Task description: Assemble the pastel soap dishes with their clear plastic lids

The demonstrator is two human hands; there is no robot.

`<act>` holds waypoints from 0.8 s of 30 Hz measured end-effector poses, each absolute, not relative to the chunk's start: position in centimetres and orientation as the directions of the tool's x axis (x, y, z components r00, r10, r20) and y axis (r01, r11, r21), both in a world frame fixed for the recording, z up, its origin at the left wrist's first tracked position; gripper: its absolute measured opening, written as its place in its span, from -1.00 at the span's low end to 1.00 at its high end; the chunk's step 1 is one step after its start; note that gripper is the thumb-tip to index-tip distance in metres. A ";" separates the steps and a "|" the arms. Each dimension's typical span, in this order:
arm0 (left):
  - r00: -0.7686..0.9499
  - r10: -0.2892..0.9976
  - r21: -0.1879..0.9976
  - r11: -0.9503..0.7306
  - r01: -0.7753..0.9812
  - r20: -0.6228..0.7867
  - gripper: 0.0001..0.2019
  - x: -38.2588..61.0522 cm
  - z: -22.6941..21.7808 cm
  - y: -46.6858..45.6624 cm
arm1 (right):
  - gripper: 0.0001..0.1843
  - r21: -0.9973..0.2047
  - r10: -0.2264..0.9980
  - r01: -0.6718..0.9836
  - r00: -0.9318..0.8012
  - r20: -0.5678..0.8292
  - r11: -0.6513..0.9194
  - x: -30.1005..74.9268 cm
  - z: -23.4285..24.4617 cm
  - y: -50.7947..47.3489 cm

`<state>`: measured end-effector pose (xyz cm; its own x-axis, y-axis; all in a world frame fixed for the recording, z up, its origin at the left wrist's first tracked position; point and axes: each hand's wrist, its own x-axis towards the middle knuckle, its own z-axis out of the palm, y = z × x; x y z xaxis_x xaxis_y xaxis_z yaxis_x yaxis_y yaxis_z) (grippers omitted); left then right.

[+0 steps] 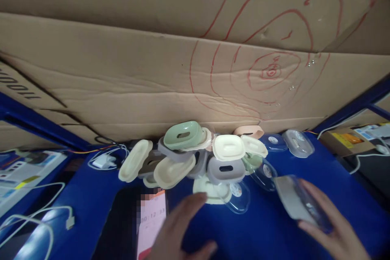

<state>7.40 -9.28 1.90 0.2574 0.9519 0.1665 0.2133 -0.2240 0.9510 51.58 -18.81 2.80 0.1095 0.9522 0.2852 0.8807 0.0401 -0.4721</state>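
Note:
My right hand grips a whitish soap box with a clear lid, tilted above the blue surface at the right. My left hand holds nothing; its thumb and fingers are apart, the fingertips close to a cream soap dish part. A clear oval lid with a round sticker lies beside that part. Behind stands a loose pile of soap dish pieces: a green tray, a grey slotted tray, a white piece and a beige one.
A phone showing a timer lies left of my left hand. A white charger with its cable sits farther left. Cardboard with red drawn rings rises behind the pile. A clear-lidded box stands at the back right.

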 end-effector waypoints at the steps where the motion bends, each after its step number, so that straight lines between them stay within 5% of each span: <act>1: 0.377 0.926 0.995 -0.059 0.078 0.025 -0.32 8.6 1.4 -9.9 | -0.08 -0.488 0.967 0.864 0.002 0.254 0.126 48.5 3.7 -18.0; 4: 0.531 0.845 0.959 0.205 -0.198 -0.071 -0.11 10.2 0.6 -10.1 | 0.14 -0.496 0.914 0.770 -0.374 0.160 0.402 39.5 6.3 -14.7; 8: 0.475 0.880 0.940 0.169 -0.295 -0.009 0.38 8.7 0.8 -8.9 | 0.08 -0.543 0.775 0.615 -0.622 0.112 0.571 33.4 9.6 -8.9; 11: 0.428 0.898 0.919 0.249 -0.304 -0.102 0.37 7.5 1.4 -8.7 | 0.05 -0.626 0.667 0.443 -0.725 0.172 0.642 33.8 11.7 -4.6; 17: 0.451 0.878 0.836 0.363 -0.411 -0.160 0.23 7.2 2.2 -8.6 | -0.24 -0.506 0.848 0.680 -0.431 0.309 0.530 38.1 13.4 2.7; 24: 0.408 0.896 0.865 0.337 -0.371 -0.174 0.11 6.0 1.2 -7.6 | -0.38 -0.623 0.887 0.632 -0.355 0.295 0.461 39.6 9.9 7.3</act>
<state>6.02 -7.59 1.23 0.4079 0.8962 -0.1743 -0.3707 0.3371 0.8654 39.64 7.27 9.88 -0.3551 0.8869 0.2953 0.6322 0.4606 -0.6230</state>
